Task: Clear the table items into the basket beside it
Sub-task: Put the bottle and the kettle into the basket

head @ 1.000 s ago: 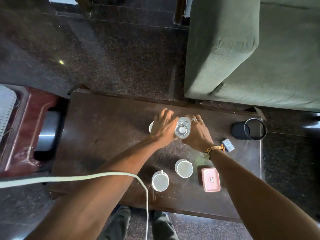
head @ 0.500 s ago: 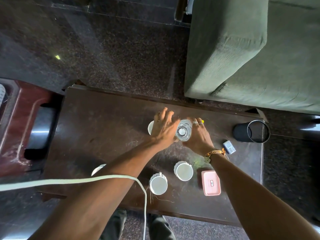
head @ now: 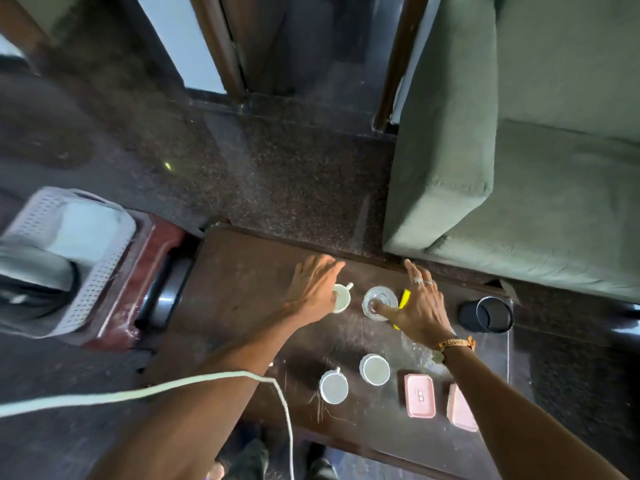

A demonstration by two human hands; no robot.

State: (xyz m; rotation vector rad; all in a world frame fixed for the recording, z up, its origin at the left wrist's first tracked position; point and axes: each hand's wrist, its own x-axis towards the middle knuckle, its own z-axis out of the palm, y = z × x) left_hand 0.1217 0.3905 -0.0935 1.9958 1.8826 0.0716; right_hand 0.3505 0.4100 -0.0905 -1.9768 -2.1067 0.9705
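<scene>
Readable text: the orange wristband (head: pixel 453 343) on my right wrist carries lettering too small to read. The lid of the pink box (head: pixel 419 400) has a small dark mark that I also cannot read. The table (head: pixel 242 278) is dark scratched wood, and all the items sit on its right half. Its far edge runs close to the green sofa (head: pixel 519 174), with a strip of speckled floor (head: pixel 294 174) between them. The basket (head: pixel 97 282), pale and perforated, stands off the table's left edge on a red-brown stand (head: pixel 152 251). It holds a pale shape and something dark at the near end, both too blurred to name. My left hand (head: pixel 313 289) lies over the left rim of a white cup (head: pixel 343 297), fingers straight and pointing away, not curled round it. My right hand (head: pixel 420 306) is spread flat, fingers splayed, with the thumb tip touching the clear glass (head: pixel 379 301). A yellow marker (head: pixel 403 296) lies half under that palm. A black cylinder (head: pixel 485 315) lies on its side near the right edge. Near the front edge stand a handled cup (head: pixel 333 387) and a second cup (head: pixel 374 368), both showing only pale insides. A second pink box (head: pixel 459 407) is partly hidden by my right forearm. A white cord (head: pixel 138 393) crosses over my left forearm.
</scene>
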